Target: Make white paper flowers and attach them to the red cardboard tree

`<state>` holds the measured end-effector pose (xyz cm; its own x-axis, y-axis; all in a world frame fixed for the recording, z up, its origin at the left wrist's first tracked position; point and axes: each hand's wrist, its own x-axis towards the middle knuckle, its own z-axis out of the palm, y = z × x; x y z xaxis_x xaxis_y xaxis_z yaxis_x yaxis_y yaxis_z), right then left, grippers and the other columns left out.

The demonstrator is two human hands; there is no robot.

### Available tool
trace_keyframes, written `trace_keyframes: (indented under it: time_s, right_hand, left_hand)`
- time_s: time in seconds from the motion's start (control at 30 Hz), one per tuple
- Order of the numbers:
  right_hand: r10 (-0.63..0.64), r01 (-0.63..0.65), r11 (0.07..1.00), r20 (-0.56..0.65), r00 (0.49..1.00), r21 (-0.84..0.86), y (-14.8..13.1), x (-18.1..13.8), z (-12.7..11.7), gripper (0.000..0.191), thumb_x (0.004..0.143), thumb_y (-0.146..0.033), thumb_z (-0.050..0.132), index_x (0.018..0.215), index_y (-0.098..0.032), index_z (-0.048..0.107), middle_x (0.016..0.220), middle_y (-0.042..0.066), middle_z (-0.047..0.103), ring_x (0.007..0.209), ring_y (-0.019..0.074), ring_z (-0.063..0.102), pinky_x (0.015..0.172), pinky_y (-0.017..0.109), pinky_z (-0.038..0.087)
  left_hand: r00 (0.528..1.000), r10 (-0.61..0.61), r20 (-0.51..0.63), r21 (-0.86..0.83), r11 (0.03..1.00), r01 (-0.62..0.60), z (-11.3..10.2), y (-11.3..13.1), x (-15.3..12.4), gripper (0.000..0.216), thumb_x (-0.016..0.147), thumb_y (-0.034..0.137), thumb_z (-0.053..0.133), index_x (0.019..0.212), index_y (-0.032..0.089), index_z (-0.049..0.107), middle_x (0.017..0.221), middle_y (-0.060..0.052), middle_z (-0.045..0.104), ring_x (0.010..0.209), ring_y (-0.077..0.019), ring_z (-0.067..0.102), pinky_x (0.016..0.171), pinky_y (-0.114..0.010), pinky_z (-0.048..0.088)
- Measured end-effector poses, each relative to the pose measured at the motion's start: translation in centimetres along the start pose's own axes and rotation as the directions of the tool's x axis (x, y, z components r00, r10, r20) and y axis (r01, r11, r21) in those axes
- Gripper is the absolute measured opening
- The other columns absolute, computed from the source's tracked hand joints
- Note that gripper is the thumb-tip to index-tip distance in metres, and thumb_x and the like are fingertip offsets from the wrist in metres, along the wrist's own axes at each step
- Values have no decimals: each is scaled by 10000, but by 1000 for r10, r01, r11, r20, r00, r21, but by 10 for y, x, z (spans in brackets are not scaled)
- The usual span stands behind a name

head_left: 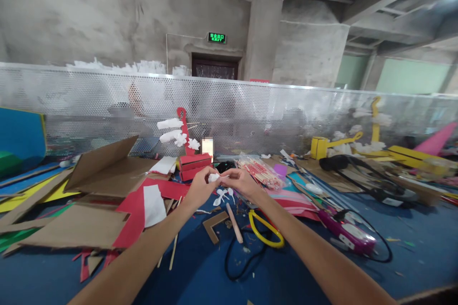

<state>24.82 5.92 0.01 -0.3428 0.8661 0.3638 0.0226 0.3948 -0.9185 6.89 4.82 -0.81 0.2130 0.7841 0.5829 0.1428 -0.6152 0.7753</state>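
Observation:
My left hand (200, 186) and my right hand (240, 181) meet above the blue table (200, 271). Both pinch a small white paper piece (214, 177) held between their fingertips. Under the hands lie more small white cut-out pieces (222, 196). Just beyond stands a red cardboard model (193, 162) with white paper flowers on a red upright.
Brown cardboard sheets (107, 167) and red paper (134, 214) cover the left. A bag of sticks (261, 172), a yellow-handled tool (266, 231), a pink stick (234, 223), a purple glue gun (345, 231) with black cable, and a yellow model (372, 143) lie right. A perforated metal screen (286, 109) backs the table.

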Motion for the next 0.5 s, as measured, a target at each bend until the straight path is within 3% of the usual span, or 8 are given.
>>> trace_keyframes:
  time_s: [0.3, 0.5]
  right_hand:
    - [-86, 87, 982, 15, 996, -166, 4, 4, -2, 286, 704, -354, 706, 884, -132, 706, 778, 67, 704, 726, 184, 654, 691, 292, 499]
    - [-39, 39, 994, 0, 999, -105, 8, 5, -7, 292, 678, -357, 729, 857, -126, 720, 755, 69, 705, 708, 190, 664, 700, 312, 518]
  left_hand:
    - [996, -80, -27, -59, 995, 78, 1, 0, 2, 262, 712, 375, 679, 767, 145, 565, 671, 21, 566, 613, -118, 527, 572, -214, 411]
    - [995, -73, 65, -65, 995, 77, 0, -2, 2, 277, 729, 373, 665, 863, 147, 575, 748, -1, 591, 662, -133, 561, 593, -226, 447]
